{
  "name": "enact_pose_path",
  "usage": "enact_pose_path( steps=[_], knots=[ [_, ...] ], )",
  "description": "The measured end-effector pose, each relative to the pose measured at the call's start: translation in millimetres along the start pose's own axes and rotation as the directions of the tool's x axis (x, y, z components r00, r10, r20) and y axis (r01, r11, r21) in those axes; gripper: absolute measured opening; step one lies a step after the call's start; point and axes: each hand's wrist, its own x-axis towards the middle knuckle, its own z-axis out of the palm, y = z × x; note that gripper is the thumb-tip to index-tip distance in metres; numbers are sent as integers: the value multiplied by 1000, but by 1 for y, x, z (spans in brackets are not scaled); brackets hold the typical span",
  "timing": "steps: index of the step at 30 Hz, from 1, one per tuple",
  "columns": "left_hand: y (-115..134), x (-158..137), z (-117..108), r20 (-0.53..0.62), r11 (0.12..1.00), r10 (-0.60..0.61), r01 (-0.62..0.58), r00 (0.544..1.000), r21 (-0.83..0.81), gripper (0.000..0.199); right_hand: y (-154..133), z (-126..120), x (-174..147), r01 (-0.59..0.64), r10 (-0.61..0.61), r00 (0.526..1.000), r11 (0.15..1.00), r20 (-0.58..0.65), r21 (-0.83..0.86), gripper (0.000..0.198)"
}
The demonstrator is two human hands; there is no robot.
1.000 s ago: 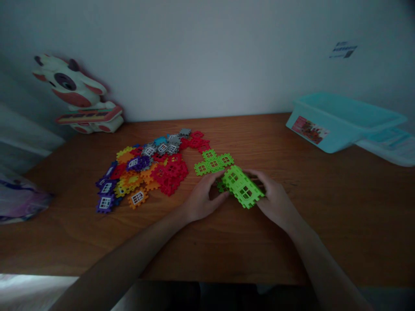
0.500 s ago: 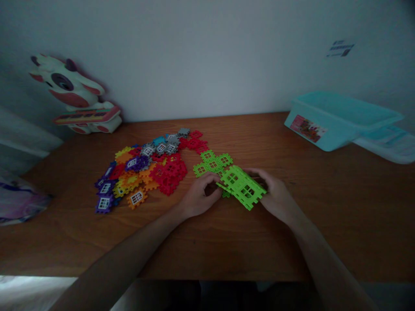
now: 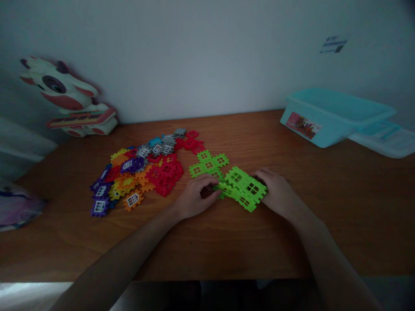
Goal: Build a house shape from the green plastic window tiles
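Note:
Between my hands is a box-like assembly of green window-patterned building tiles [image 3: 246, 186], tilted so its top and near side show. My left hand [image 3: 198, 196] pinches its left end, thumb and forefinger closed on the tile edge. At the right end my right hand [image 3: 275, 190] grips it, with some fingers hidden behind the tiles. Just behind and left of the assembly, a flat cross of joined green tiles [image 3: 208, 164] lies on the table, its near part partly covered by my left hand and the assembly.
A pile of red tiles [image 3: 167, 172], with orange, yellow, purple and grey ones, lies left on the wooden table [image 3: 194, 246]. A cow-shaped toy keyboard [image 3: 81, 119] stands back left. At back right sits a turquoise bin [image 3: 333, 119] beside a pale lid [image 3: 385, 142]. A plastic bag [image 3: 19, 207] is far left.
The green assembly has turned in my hands, so its near side now shows below the top. Both hands keep their hold. The whole view has shifted slightly.

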Motion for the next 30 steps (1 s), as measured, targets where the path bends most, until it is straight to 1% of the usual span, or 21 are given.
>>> enact_pose_path(
  steps=[2,3,5,8,10,14,18,21,23,26,30],
  knots=[
    [0,0,-1,-1,1000,9,-9,1000,8,16,2,1,-5,43,-44,999,997,-7,-71,36],
    [0,0,-1,0,1000,0,0,1000,-4,16,2,2,-7,56,-56,998,996,-5,-73,43],
    [1,0,-2,9,997,-54,55,998,-60,17,3,2,-10,70,-69,998,997,4,-41,55],
    [1,1,-3,49,968,-172,178,984,-179,21,4,2,-12,83,-83,996,997,15,-8,55],
    [0,1,-3,65,947,-213,223,975,-233,24,5,2,-12,84,-84,996,996,17,-1,54],
    [-4,1,-2,57,925,-217,224,974,-307,31,0,1,-14,86,-87,995,996,49,28,62],
    [-3,2,-6,85,945,-160,178,983,-273,30,-8,-1,-14,120,-125,991,990,58,71,77],
    [1,2,-9,100,957,-126,148,987,-250,28,-12,-2,-13,150,-155,987,983,46,102,78],
    [4,1,-9,105,944,-144,169,984,-283,31,-14,-3,-12,182,-188,981,977,43,115,79],
    [9,0,-7,83,891,-199,216,976,-400,35,-18,-4,-13,232,-237,971,965,26,122,73],
    [14,1,-4,63,817,-241,237,968,-526,38,-25,-4,-14,274,-273,962,958,-27,79,66]
  ],
)
